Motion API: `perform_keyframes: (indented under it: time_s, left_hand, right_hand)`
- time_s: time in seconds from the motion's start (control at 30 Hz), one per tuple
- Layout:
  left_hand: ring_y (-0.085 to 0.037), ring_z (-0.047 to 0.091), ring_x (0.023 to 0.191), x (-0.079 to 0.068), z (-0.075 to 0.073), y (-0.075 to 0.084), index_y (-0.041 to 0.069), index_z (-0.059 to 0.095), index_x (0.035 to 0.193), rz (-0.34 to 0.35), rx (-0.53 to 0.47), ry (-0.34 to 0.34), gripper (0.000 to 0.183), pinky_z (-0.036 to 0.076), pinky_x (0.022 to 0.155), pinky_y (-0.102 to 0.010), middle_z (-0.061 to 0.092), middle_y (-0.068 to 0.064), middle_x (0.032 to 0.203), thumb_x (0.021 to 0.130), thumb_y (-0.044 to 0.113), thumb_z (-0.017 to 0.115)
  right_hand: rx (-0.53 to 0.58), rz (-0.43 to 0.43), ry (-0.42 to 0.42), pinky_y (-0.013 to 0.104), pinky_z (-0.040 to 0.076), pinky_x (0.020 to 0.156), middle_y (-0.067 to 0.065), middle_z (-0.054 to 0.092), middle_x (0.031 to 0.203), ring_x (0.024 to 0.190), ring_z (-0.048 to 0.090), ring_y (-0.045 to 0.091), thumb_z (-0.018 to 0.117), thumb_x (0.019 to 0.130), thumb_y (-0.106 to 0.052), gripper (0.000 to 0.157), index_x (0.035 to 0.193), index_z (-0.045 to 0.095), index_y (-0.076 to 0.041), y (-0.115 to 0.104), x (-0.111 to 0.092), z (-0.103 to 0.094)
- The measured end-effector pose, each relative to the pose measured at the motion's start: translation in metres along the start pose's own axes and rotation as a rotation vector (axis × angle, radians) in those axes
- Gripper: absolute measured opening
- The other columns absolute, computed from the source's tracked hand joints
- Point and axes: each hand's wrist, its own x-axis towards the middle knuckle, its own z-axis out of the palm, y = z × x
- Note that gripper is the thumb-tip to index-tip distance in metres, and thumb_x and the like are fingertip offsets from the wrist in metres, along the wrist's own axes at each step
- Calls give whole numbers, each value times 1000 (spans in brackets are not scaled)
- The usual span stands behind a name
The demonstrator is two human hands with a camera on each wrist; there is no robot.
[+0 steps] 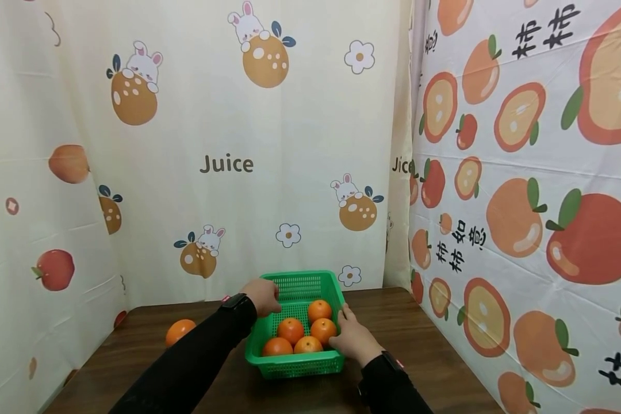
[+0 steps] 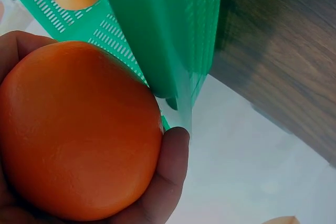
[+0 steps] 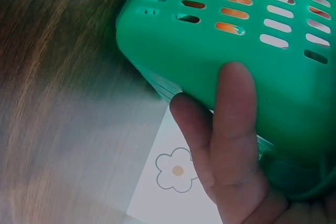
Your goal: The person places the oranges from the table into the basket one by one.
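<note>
My left hand [image 1: 263,295] is over the back left part of a green plastic basket [image 1: 295,368]. It holds an orange [image 2: 81,129], which fills much of the left wrist view, close beside the basket's green wall [image 2: 152,30]. From the head, that held fruit is hidden behind the hand. Several more oranges [image 1: 291,331] lie in the basket, mostly toward its front and right. My right hand [image 1: 356,336] grips the basket's right side, the thumb at the rim and the fingers [image 3: 236,103] along the outer slotted wall.
Another orange [image 1: 180,332] sits on the brown wooden table [image 1: 393,322] left of the basket, partly covered by the left sleeve. Printed curtains [image 1: 300,132] hang behind the table and along both sides.
</note>
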Motion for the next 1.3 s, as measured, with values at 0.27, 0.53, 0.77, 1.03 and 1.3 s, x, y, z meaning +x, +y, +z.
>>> perform_keyframes:
  time_s: [0.27, 0.53, 0.77, 1.03, 1.3]
  left_hand:
    - [-17, 45, 61, 7, 12, 0, 19, 59, 68, 34, -9, 14, 28, 35, 58, -32, 43, 3, 61, 84, 23, 81]
    - [-16, 42, 59, 9, 12, 1, 20, 55, 64, 50, 3, 9, 34, 33, 58, -32, 35, 5, 59, 86, 24, 80]
    - [-16, 41, 59, 11, 12, 4, 20, 57, 65, 44, -8, 9, 32, 33, 58, -33, 35, 4, 59, 85, 24, 81]
    - [-16, 33, 55, 14, 14, 4, 20, 47, 61, 41, -24, 12, 41, 27, 56, -32, 28, 5, 57, 86, 22, 79]
    - [-15, 26, 53, 14, 12, 4, 21, 41, 61, 67, -9, -7, 45, 25, 55, -32, 24, 6, 57, 87, 19, 77]
  right_hand:
    - [-1, -1, -2, 53, 52, 93, 15, 15, 179, 125, 59, 36, 71, 97, -25, 80, 164, 35, 2, 1, -1, 2]
    - [0, 10, -3, 50, 51, 89, 13, 14, 180, 120, 59, 35, 71, 97, -25, 81, 165, 35, 0, 0, 0, 1]
    - [-3, 7, -3, 54, 51, 96, 14, 15, 180, 123, 59, 35, 72, 97, -25, 81, 164, 35, 1, 0, 0, 2]
    - [-14, 3, 0, 51, 51, 92, 14, 15, 180, 122, 60, 34, 71, 98, -25, 80, 164, 36, 1, 0, 0, 2]
    - [-17, 8, -1, 55, 51, 97, 14, 15, 179, 127, 59, 36, 71, 98, -25, 79, 164, 36, 2, 0, 0, 1]
